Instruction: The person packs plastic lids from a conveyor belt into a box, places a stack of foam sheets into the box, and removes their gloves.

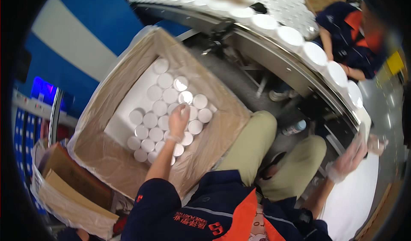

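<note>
My left hand [179, 120], in a clear glove, reaches down into a large lined carton [218, 91]. Its fingers are drawn together over round white-topped pieces [150, 120]; the fingertips and anything between them are hidden. Many such pieces stand close together on a white sheet [124, 112] at the carton's bottom. Out to the right, my gloved right hand [352, 157] is raised beside the end of a curved conveyor, fingers stretched out and partly blurred. A see-through blurred shape [376, 145] shows just beyond those fingers; its kind cannot be made out.
White round pieces [314, 54] ride in a row along the curved conveyor [274, 56]. A co-worker [353, 39] in dark blue and orange sits across it. Folded cardboard [72, 189] lies left of the carton. A bottle [294, 127] stands on the floor near my knees.
</note>
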`<state>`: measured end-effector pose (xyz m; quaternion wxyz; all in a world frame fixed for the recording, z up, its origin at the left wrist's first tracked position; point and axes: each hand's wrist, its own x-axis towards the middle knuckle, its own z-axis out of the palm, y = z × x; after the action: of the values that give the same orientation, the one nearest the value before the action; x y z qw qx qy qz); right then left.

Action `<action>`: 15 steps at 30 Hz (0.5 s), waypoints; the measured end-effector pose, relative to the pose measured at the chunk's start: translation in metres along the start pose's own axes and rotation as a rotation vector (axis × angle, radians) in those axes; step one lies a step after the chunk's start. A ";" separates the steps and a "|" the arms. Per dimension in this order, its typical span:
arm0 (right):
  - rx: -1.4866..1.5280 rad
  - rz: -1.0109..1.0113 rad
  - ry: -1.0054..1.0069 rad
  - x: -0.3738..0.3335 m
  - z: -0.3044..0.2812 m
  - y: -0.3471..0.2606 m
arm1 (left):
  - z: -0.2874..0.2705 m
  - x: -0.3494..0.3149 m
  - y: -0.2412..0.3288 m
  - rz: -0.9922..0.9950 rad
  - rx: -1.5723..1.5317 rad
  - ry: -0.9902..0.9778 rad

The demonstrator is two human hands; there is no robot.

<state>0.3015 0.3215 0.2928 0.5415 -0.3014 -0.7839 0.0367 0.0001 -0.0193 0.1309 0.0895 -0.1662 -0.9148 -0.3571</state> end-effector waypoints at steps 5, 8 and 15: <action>0.243 0.032 -0.260 -0.038 0.020 -0.059 | -0.062 0.065 -0.172 0.132 0.585 0.410; 0.201 0.043 -0.330 -0.049 0.020 -0.055 | -0.088 0.078 -0.207 0.079 0.817 0.410; 0.209 0.147 -0.449 -0.060 0.025 -0.044 | -0.114 0.046 -0.218 -0.026 0.969 0.122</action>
<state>0.2747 0.2611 0.2500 0.3781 -0.2840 -0.8525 0.2228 -0.1181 -0.2366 0.0912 0.2055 -0.0727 -0.9708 0.0999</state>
